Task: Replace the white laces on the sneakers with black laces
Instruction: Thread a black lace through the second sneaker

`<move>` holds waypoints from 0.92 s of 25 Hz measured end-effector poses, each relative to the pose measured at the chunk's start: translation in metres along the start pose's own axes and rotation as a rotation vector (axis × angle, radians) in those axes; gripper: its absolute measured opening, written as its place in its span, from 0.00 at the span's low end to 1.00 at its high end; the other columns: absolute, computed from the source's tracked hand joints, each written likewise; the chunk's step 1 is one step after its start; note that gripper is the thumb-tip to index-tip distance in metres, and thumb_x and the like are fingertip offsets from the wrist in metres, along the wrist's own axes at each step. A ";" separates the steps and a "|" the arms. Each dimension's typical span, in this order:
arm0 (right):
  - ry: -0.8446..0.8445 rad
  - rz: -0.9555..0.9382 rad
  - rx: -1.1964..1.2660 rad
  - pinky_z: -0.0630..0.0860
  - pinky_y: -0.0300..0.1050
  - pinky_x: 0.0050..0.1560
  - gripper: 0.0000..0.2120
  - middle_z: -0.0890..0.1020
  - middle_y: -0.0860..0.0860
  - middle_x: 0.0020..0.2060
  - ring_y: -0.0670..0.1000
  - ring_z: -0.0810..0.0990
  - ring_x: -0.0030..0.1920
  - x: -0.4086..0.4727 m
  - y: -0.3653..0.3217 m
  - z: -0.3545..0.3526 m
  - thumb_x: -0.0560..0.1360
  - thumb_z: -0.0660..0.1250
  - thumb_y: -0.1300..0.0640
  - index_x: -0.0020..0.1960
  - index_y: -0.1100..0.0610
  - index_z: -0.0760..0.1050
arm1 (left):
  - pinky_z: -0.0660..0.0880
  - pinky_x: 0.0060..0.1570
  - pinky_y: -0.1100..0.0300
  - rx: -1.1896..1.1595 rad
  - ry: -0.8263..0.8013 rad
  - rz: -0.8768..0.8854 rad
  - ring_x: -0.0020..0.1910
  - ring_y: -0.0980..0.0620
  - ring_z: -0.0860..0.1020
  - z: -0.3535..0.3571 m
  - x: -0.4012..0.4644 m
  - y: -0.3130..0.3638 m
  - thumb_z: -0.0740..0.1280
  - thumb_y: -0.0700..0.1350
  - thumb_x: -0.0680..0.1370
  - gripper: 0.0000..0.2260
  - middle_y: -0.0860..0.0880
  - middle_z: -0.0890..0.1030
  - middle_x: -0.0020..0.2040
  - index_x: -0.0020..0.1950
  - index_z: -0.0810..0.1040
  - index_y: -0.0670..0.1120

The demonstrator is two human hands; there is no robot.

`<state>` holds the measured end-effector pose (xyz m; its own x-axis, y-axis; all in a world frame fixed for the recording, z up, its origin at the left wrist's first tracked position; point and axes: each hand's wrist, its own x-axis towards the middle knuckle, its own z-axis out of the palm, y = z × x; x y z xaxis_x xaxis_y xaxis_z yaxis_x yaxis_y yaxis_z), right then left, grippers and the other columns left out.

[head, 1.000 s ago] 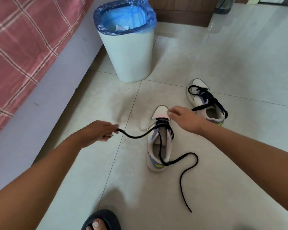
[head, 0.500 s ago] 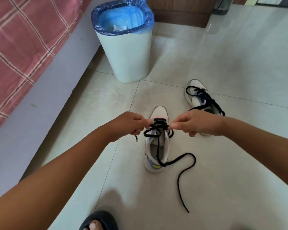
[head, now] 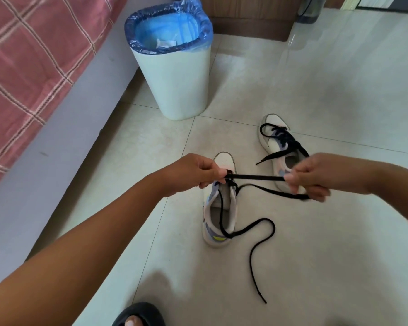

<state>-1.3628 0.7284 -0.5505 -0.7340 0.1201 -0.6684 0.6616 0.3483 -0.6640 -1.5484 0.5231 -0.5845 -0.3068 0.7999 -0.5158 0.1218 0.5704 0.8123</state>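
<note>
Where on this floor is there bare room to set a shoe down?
Bare tile lies right of the far sneaker, and between the bed base and the near sneaker. It is crowded around the near sneaker, where the black lace trails and both hands work.

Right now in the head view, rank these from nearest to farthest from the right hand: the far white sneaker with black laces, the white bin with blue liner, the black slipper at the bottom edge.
1. Far white sneaker: just behind the right hand.
2. Black slipper: bottom edge, lower left.
3. White bin with blue liner: upper left, by the bed.
The last two are nearly level.
</note>
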 end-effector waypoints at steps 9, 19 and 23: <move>-0.050 -0.086 0.225 0.78 0.43 0.51 0.17 0.82 0.50 0.43 0.47 0.80 0.41 0.024 -0.014 0.044 0.75 0.61 0.45 0.54 0.57 0.77 | 0.68 0.31 0.69 0.144 -0.137 0.139 0.25 0.63 0.70 0.061 0.014 0.022 0.61 0.43 0.80 0.12 0.54 0.74 0.31 0.36 0.75 0.52; 0.223 -0.006 0.296 0.71 0.35 0.31 0.05 0.83 0.53 0.36 0.46 0.72 0.29 0.069 0.012 0.048 0.75 0.68 0.61 0.48 0.61 0.80 | 0.67 0.41 0.58 1.014 0.011 -0.272 0.47 0.49 0.75 0.075 0.016 -0.018 0.60 0.53 0.78 0.12 0.49 0.75 0.46 0.55 0.74 0.47; 0.213 -0.025 0.293 0.73 0.35 0.31 0.04 0.83 0.53 0.35 0.45 0.76 0.29 0.073 0.009 0.059 0.76 0.67 0.60 0.44 0.61 0.75 | 0.66 0.33 0.61 0.589 -0.001 -0.363 0.35 0.51 0.72 0.070 0.014 -0.035 0.64 0.45 0.75 0.09 0.50 0.70 0.33 0.36 0.69 0.44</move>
<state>-1.4013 0.6855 -0.6251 -0.7453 0.3164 -0.5869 0.6366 0.0761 -0.7674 -1.4911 0.5272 -0.6386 -0.4244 0.5394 -0.7273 0.5040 0.8080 0.3052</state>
